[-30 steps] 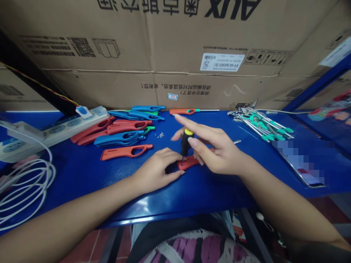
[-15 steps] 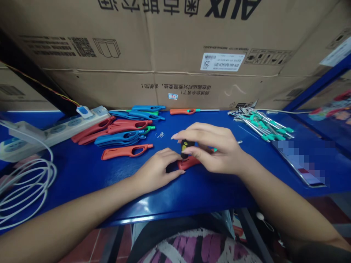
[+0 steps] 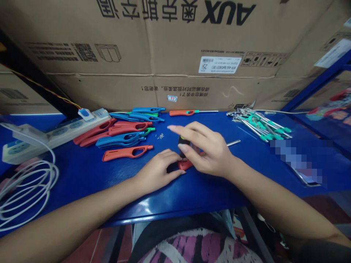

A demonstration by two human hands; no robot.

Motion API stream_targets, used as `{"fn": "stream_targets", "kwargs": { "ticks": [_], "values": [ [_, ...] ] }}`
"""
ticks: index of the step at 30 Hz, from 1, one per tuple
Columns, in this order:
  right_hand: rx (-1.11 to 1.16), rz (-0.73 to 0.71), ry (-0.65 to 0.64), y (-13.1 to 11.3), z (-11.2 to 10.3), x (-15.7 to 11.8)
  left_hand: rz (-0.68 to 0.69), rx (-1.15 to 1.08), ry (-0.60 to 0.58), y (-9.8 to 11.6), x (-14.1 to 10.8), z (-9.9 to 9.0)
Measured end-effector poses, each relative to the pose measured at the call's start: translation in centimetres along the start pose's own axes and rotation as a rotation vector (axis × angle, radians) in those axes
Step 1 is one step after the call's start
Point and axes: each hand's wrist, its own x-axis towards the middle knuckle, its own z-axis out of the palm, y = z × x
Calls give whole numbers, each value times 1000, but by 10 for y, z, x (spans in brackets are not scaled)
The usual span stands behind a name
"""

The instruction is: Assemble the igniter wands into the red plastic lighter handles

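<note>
A red utility lighter (image 3: 184, 165) lies on the blue table, its metal tube (image 3: 233, 143) pointing right from behind my right hand. My left hand (image 3: 161, 168) pinches the lighter's handle end between thumb and fingers. In my right hand (image 3: 205, 148) is a stubby black and yellow screwdriver (image 3: 183, 143), held upright over that same handle end. Fingers hide the driver's tip and most of the lighter's body. Just beyond my hands is a little group of small screws (image 3: 160, 136).
Red and blue lighter shells (image 3: 120, 140) are heaped at left, beside a power strip (image 3: 63, 132) and coiled white cable (image 3: 30, 190). A finished-looking orange lighter (image 3: 182, 113) lies at the back. Metal tubes with green parts (image 3: 260, 126) and a phone (image 3: 304, 175) are at right, a cardboard box (image 3: 175, 44) behind.
My right hand has shifted slightly left and turned around the screwdriver, uncovering more of the lighter's metal tube. My left hand stays on the lighter. The view has moved slightly.
</note>
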Motion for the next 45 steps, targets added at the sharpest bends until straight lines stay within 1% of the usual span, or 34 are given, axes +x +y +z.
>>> {"fn": "stream_targets", "kwargs": {
  "ticks": [2, 4, 6, 9, 11, 13, 15, 17, 19, 22, 23, 24, 26, 28, 30, 31, 34, 35, 36, 37, 39, 40, 41, 44, 45],
  "values": [
    [190, 78, -71, 3, -2, 0, -1, -5, -1, 0, 0, 0],
    [305, 110, -111, 6, -4, 0, -6, -3, -1, 0, -1, 0],
    [267, 82, -93, 9, -6, 0, -10, 3, -1, 0, -1, 0],
    [56, -6, -15, 12, -6, -1, -6, 24, -1, 0, -1, 1],
    [-40, -58, -10, 12, -7, -1, -3, 48, 9, 0, -1, 1],
    [0, -76, -58, 10, -9, 0, -7, 47, 9, 0, -1, 1],
    [143, -45, -121, 7, -12, 3, -12, 22, -3, 0, -1, 1],
    [257, -14, -146, 4, -13, 5, -9, 1, -3, 0, -1, 0],
    [242, -23, -113, 3, -13, 5, -7, 7, 5, 1, -1, 0],
    [82, -67, 44, 6, -7, 2, -8, 29, 14, 2, 0, 0],
    [51, -86, 83, 8, -5, 0, -9, 31, 15, 2, 0, 0],
    [52, -105, 96, 8, -3, -2, -8, 29, 18, 2, 0, 0],
    [146, -109, 51, 8, 0, -3, -11, 16, 10, 2, 0, -1],
    [301, -49, -43, 5, 0, -3, -21, 9, -2, 1, -1, 0],
    [384, -1, -108, 3, 0, -2, -37, -3, -11, 0, -1, 0],
    [359, -8, -104, 2, 0, -2, -45, -11, -11, 0, -1, 0],
    [127, -115, 13, 1, 0, -2, -46, -34, -15, 0, -1, 0],
    [86, -126, 25, 1, 0, -2, -40, -32, -17, 0, -1, 0],
    [94, -104, 2, 1, 0, -2, -33, -23, -16, 0, -1, 0],
    [147, -50, -51, 0, -1, -2, -24, -10, -13, 0, -1, -1],
    [308, 113, -179, -1, -3, 0, -5, 28, -9, 1, -1, -2],
    [365, 180, -203, 0, -5, 1, 4, 49, -13, 1, -1, -3],
    [392, 221, -180, 1, -7, 2, 11, 70, -23, 1, -1, -5],
    [340, 268, 38, 11, -17, 6, 12, 127, -51, 2, -1, -13],
    [315, 283, 66, 16, -21, 7, 7, 148, -54, 2, -1, -16]
  ]
}}
